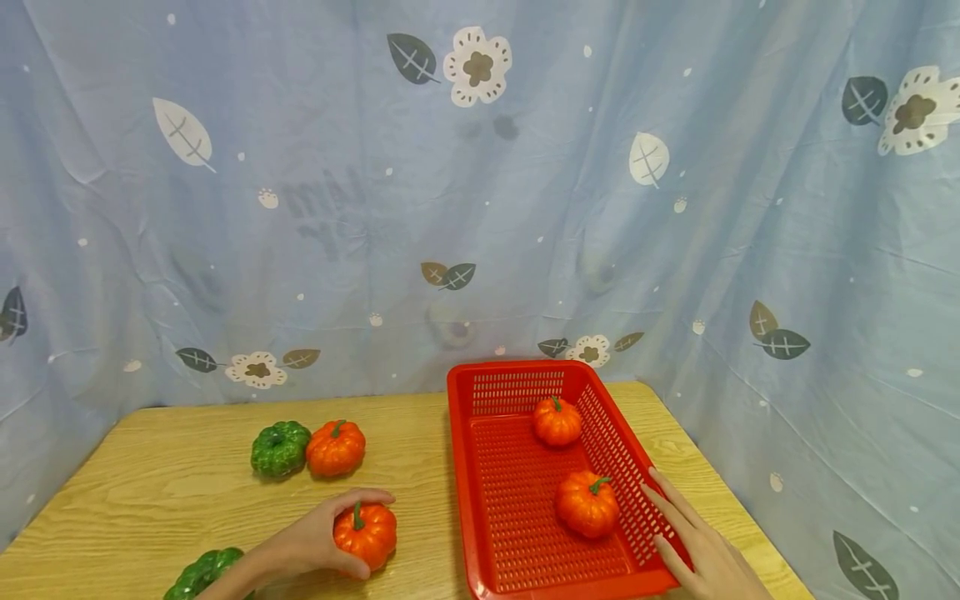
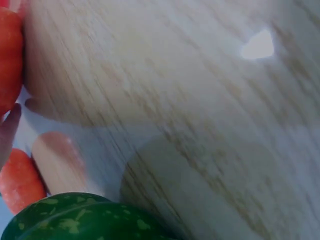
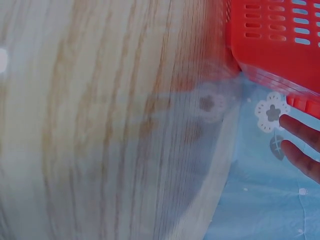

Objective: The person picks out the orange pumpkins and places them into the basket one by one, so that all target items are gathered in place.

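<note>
My left hand [image 1: 311, 536] curls its thumb and fingers around the sides of a small orange pumpkin [image 1: 374, 537] with a green stem on the table. At the left edge of the left wrist view, that pumpkin [image 2: 9, 62] is cut off, with a fingertip against it. My right hand [image 1: 701, 546] lies with fairly straight fingers at the right rim of a red plastic basket [image 1: 461, 500]. Inside the basket are two more orange pumpkins, one toward the back [image 1: 557, 423] and one nearer the front [image 1: 587, 506]. The right wrist view shows two extended fingers [image 3: 302, 145] beside the basket [image 3: 280, 55].
A green pumpkin [image 1: 279, 450] and another orange pumpkin [image 1: 336, 450] sit side by side at the back left of the wooden table [image 1: 172, 467]. A second green pumpkin [image 1: 201, 575] lies near the left forearm, partly hidden. A blue patterned curtain [image 1: 360, 208] hangs behind.
</note>
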The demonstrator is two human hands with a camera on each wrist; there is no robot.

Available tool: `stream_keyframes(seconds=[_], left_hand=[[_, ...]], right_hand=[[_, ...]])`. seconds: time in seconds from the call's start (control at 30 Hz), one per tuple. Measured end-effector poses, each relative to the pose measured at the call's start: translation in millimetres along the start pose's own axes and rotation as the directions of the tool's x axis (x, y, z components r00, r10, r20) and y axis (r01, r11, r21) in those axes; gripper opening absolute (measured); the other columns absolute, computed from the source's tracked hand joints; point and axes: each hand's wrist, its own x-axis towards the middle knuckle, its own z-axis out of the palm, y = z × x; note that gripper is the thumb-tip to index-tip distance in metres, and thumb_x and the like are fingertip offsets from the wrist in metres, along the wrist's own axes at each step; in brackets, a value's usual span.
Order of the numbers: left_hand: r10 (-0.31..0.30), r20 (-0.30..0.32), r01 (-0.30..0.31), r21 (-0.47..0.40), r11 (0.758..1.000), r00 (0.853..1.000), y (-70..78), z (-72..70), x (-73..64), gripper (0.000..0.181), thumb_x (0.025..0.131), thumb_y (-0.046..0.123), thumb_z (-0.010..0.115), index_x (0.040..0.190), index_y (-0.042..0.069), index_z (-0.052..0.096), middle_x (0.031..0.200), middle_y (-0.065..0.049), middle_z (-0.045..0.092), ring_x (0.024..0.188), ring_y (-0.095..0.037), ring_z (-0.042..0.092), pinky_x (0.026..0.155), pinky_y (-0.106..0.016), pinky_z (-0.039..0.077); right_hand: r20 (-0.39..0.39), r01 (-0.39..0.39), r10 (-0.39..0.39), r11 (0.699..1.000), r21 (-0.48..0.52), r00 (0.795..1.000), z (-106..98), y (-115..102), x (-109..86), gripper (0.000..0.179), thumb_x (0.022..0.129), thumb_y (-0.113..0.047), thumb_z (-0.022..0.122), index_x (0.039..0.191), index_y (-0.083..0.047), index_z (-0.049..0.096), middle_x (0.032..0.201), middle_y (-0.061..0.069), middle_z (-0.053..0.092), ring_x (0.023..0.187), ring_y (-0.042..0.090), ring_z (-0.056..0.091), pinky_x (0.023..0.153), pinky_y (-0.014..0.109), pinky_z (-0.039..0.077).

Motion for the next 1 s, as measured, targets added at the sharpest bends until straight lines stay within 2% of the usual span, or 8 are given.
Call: stream_keyframes(seconds=[0.1,0.2,0.3,0.43,0.6,0.67,0.83,1.0], left_hand=[[0.008,0.001,-0.008,0.009,1.000,1.000,-0.8,0.1,1.9,0.064,0.078,0.012,0.080,0.134,0.003,0.051,0.142,-0.024,0.040,0.118,0.002,0.045,0.088,-0.025,0.047],[0.011,0.019,-0.012,0.014,1.000,1.000,-1.9,-1.0,4.0,0.057,0.079,0.013,0.079,0.128,0.005,0.053,0.135,-0.021,0.045,0.112,-0.004,0.050,0.083,-0.027,0.050],[0.062,0.053,-0.064,0.043,0.997,0.997,-4.4,-3.1,6.1,0.050,0.082,0.012,0.076,0.126,0.005,0.053,0.128,-0.016,0.049,0.109,-0.008,0.051,0.081,-0.029,0.052],[0.118,0.090,-0.123,0.044,0.991,0.989,-7.6,-6.5,7.5,0.051,0.083,0.013,0.076,0.128,0.003,0.054,0.130,-0.016,0.049,0.118,-0.002,0.043,0.084,-0.028,0.051],[0.108,0.136,-0.105,-0.026,0.994,0.985,-6.7,-8.7,8.3,0.067,0.078,0.018,0.081,0.133,-0.001,0.048,0.135,-0.025,0.044,0.119,-0.005,0.045,0.088,-0.028,0.050],[0.103,0.147,-0.100,-0.032,0.994,0.984,-5.8,-8.7,8.2,0.067,0.078,0.015,0.081,0.133,-0.001,0.046,0.133,-0.023,0.044,0.116,-0.009,0.049,0.086,-0.030,0.051],[0.081,0.123,-0.078,-0.022,0.997,0.989,-5.4,-6.7,6.5,0.058,0.081,0.009,0.077,0.132,0.007,0.050,0.132,-0.017,0.046,0.112,-0.008,0.050,0.083,-0.030,0.052],[0.052,0.098,-0.048,-0.041,0.998,0.994,-6.6,-4.6,5.9,0.055,0.083,0.009,0.074,0.133,0.006,0.050,0.135,-0.020,0.042,0.111,-0.008,0.050,0.082,-0.031,0.052]], right_hand=[[-0.005,0.005,-0.005,1.000,-0.004,1.000,1.0,0.8,-0.4,0.050,0.086,-0.021,0.070,0.133,-0.009,0.056,0.147,-0.005,0.040,0.105,0.018,0.059,0.066,0.029,0.053],[-0.013,0.009,-0.009,1.000,-0.001,1.000,1.8,0.4,-0.4,0.050,0.087,-0.020,0.069,0.133,-0.010,0.056,0.148,-0.005,0.039,0.105,0.018,0.059,0.065,0.029,0.053],[-0.019,0.018,-0.018,1.000,0.004,1.000,2.4,-0.6,0.1,0.050,0.087,-0.019,0.069,0.133,-0.009,0.056,0.148,-0.004,0.040,0.105,0.018,0.060,0.066,0.029,0.053],[-0.018,0.020,-0.020,1.000,0.006,1.000,2.6,-1.4,0.6,0.049,0.087,-0.019,0.069,0.133,-0.008,0.056,0.147,-0.003,0.041,0.105,0.019,0.060,0.067,0.029,0.053],[0.006,-0.008,0.008,1.000,0.015,1.000,2.4,-0.3,0.4,0.049,0.088,-0.021,0.068,0.135,-0.010,0.055,0.148,-0.005,0.039,0.104,0.018,0.060,0.065,0.028,0.053],[0.011,-0.013,0.013,1.000,0.015,1.000,2.1,-0.2,0.3,0.049,0.089,-0.021,0.067,0.135,-0.010,0.054,0.149,-0.005,0.039,0.104,0.018,0.060,0.065,0.028,0.053],[0.021,-0.025,0.025,1.000,0.015,0.999,0.5,-1.1,0.6,0.048,0.089,-0.022,0.067,0.133,-0.009,0.056,0.147,-0.003,0.040,0.104,0.018,0.060,0.065,0.028,0.053],[0.031,-0.036,0.035,0.999,0.024,0.999,-1.0,-0.6,0.9,0.047,0.090,-0.022,0.066,0.134,-0.010,0.055,0.148,-0.004,0.038,0.103,0.018,0.060,0.062,0.027,0.052]])
